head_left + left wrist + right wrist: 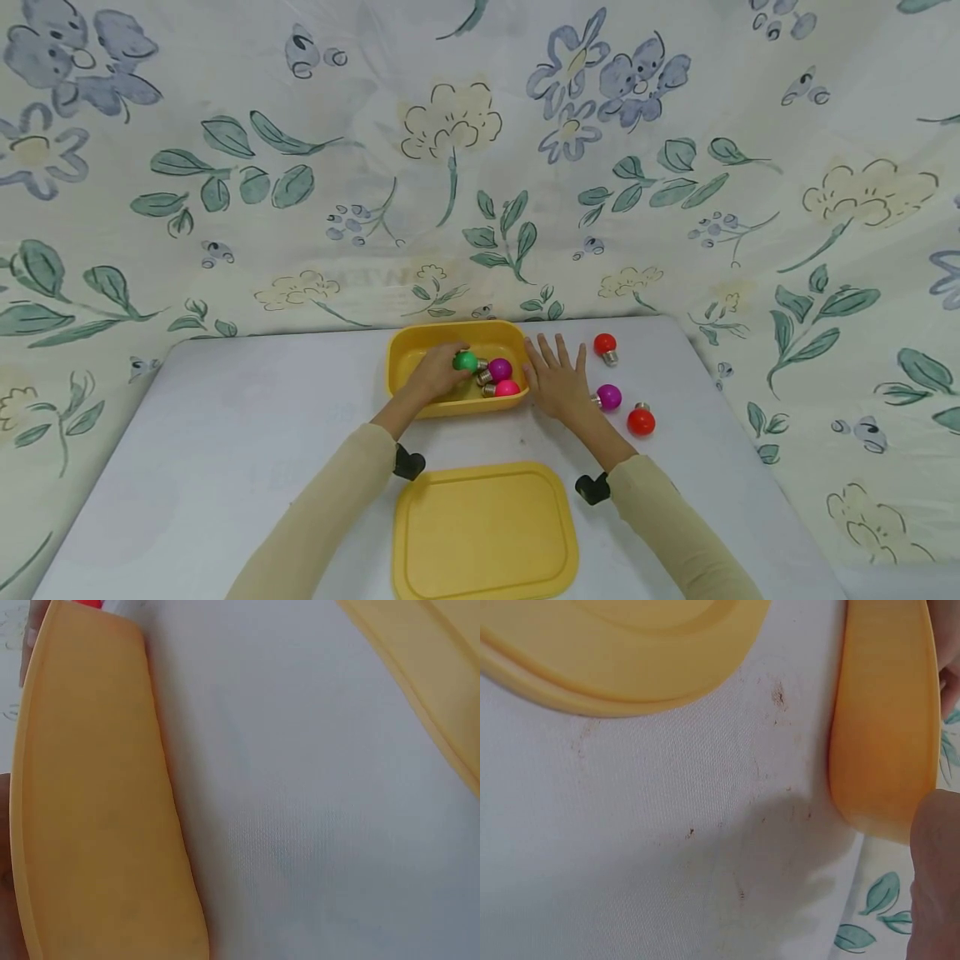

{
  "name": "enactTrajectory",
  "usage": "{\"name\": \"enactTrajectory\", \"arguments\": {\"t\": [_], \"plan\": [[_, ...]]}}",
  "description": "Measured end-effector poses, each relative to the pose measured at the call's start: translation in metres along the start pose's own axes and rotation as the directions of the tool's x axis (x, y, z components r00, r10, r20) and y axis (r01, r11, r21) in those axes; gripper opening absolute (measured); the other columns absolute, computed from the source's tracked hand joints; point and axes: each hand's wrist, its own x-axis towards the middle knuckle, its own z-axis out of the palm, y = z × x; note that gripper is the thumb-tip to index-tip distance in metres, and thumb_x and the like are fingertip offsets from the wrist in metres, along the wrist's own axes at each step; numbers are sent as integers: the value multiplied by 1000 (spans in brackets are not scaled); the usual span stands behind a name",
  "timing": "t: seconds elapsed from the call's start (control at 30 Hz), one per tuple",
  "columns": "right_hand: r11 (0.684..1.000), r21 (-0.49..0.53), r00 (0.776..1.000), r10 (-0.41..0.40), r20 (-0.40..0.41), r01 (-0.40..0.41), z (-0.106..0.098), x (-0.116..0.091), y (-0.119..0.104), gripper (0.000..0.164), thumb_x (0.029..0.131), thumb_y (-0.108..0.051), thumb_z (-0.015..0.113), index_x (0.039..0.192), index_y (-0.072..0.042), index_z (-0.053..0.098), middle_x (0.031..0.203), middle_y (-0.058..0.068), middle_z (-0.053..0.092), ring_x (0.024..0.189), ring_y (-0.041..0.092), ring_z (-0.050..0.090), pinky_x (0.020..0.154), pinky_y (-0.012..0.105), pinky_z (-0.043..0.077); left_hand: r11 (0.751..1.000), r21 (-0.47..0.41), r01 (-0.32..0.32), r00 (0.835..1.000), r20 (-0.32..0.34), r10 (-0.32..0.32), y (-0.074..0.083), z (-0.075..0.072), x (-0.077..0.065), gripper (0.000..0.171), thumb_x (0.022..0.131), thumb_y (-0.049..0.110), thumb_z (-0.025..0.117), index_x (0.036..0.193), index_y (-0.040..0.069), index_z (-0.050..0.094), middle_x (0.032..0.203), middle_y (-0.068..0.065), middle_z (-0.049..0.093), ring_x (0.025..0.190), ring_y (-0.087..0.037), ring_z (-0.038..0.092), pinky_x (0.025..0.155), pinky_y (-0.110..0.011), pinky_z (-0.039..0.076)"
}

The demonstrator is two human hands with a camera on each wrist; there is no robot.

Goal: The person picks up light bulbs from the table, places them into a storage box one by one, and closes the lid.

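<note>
A yellow plastic box (pixel 457 407) stands on the white table with small coloured light bulbs inside. My left hand (pixel 437 373) reaches into it and grips a green bulb (pixel 467 361) by its round globe, metal base pointing right. Beside that bulb, in the box's right half, lie a purple bulb (pixel 500 369) and a pink bulb (pixel 507 388). With fingers spread and straight, my right hand (pixel 557 383) rests at the box's right end, thumb side against the rim. Both wrist views show mostly the outer wall of the box (pixel 97 787), with the left fingers largely hidden behind it.
Right of the right hand lie a red bulb (pixel 604 343), a purple bulb (pixel 609 397) and another red bulb (pixel 641 421). A flat yellow lid (pixel 486 533) lies in front of the box, between the forearms. Flowered cloth (pixel 450 208) hangs behind the table (pixel 247 433).
</note>
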Motion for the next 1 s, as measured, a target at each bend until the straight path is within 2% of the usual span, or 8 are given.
{"name": "enactTrajectory", "arguments": {"t": [0.2,0.5,0.6,0.83,1.0], "plan": [[1000,-7,1000,4,8,-4,-1,1,0,60,108,-43,29,162,-21,13,166,7,11,151,35,-1,112,62,-14,999,-43,5,1000,-9,-6,-3,-6,-5,50,96,17,68,139,-4,52,136,-24,56,124,-38,53,106,-49,41],[1000,-20,999,11,34,-10,-3,1,-1,60,108,-44,27,162,-22,10,167,6,9,151,34,-4,113,63,-11,998,-43,-54,996,-73,51,-13,-20,-17,48,94,13,70,136,-4,55,133,-25,58,121,-40,55,102,-52,44],[1000,-28,1000,12,26,-11,-3,0,-1,60,108,-44,27,162,-22,11,166,7,10,151,35,-2,114,64,-9,997,-9,-70,995,-75,70,-16,-28,-22,48,95,13,68,137,-5,53,135,-26,56,123,-41,53,104,-52,42],[1000,-17,1000,11,13,-11,-3,-1,-1,59,109,-43,28,162,-21,12,166,7,11,151,35,1,113,63,-12,991,135,-1,996,-85,12,-15,-46,-33,50,98,20,64,141,-3,51,141,-22,54,130,-40,49,106,-54,40],[1000,-30,1000,10,12,-9,-2,0,-1,59,109,-43,28,162,-21,12,166,7,11,151,36,2,114,64,-9,967,251,-31,988,-137,67,-18,-53,-43,50,99,21,63,140,-5,51,143,-24,51,130,-42,48,105,-55,40]]}}
